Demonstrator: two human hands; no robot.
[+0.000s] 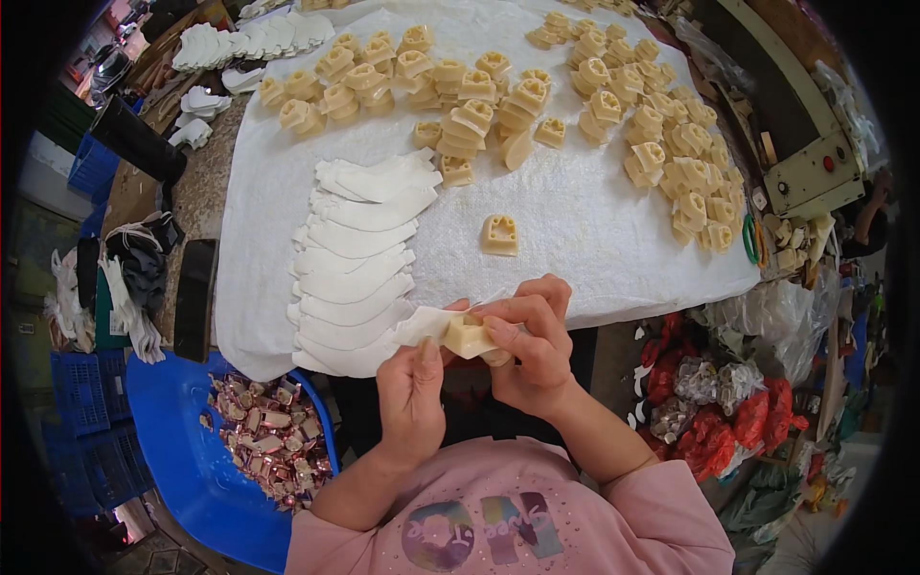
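Currently, both hands are busy at the centre. My right hand (533, 337) grasps a cream block (467, 338), thumb on its face, fingers curled behind; my left hand (412, 388) pinches a white piece (422, 324) against the block's left side. As far as I can see, the two are only partly joined: white shows at the left, while the cream face stays bare.

From my hands, a blue tub (161, 422) sits at 8 o'clock, part filled with small pinkish, shiny pieces (268, 431); I can't tell whether those count as finished work. The overlapping row of white sheets (355, 264) runs from 9 to 11 o'clock on the white cloth (575, 268), plenty to use up.

A lone block (500, 236) lies near 12 o'clock, apart from the rest. Beyond it, stacked blocks (470, 123) spread from 11 round to 2 o'clock; I see no white on any of them, so by my reckoning most of the work is left. Farthest, at 11 o'clock, more white sheets (251, 40) lie in a spare pile.
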